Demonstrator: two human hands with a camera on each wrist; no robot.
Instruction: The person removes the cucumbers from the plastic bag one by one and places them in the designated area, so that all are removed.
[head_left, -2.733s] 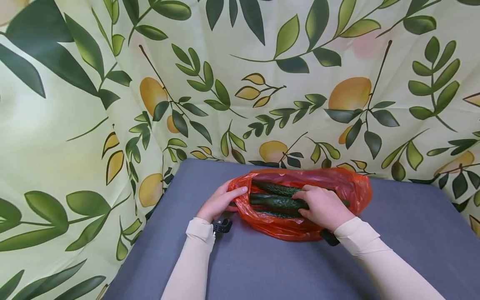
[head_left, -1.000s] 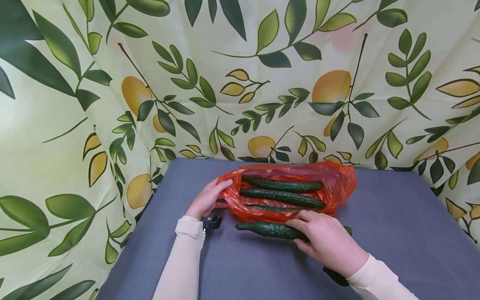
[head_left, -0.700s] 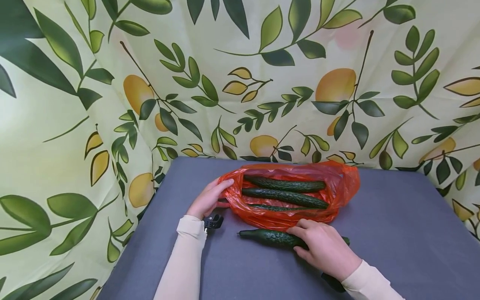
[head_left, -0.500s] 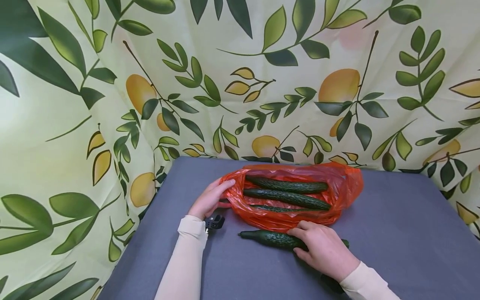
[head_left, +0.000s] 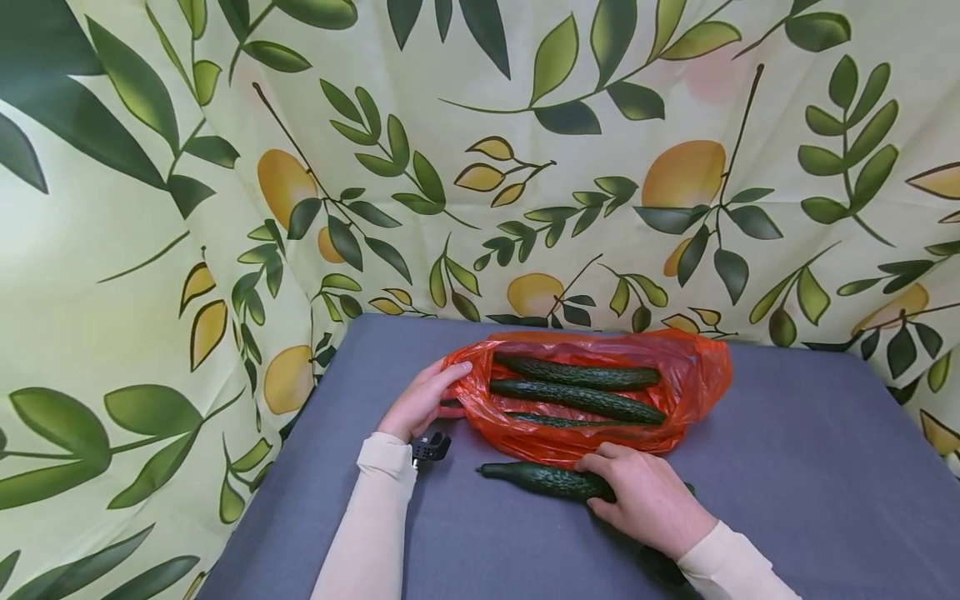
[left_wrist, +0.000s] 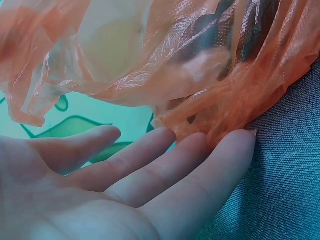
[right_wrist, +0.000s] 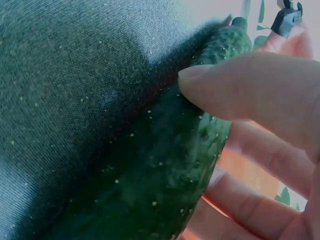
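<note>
A blue-grey, finely woven table cloth [head_left: 802, 467] is running back to a cream fabric backdrop [head_left: 390, 267] printed with green leaves and orange fruit, and its left edge is slanting down toward the near side. A red, thin, crinkled plastic bag [head_left: 517, 437] is lying close to the back edge, its mouth gaping upward. Room is opening up to the right of the bag and in front of it, between the two cream sleeves [head_left: 367, 517].

The left hand [head_left: 420, 398] is reaching in from the near left and touching the bag's left end; in the left wrist view its fingers are stretching out nearly straight, loosely spread, with their tips meeting the film. A small black device [head_left: 431, 447] is sitting at that wrist. The right hand [head_left: 648, 497] is coming in from the near right, palm down, and is gripping a long, dark green, bumpy cucumber [head_left: 536, 479], with the thumb on one side and the fingers on the other.

This cucumber is lying crosswise just in front of the bag, seeming to rest on the cloth; whether it is touching the bag is hard to tell. Its skin is glistening, pale specks are dotting it, and its left end is tapering to a thin tip. Inside the bag, two slender dark green cucumbers [head_left: 577, 398] are lying side by side, and a third [head_left: 551, 419] is partly hiding behind the near rim.
</note>
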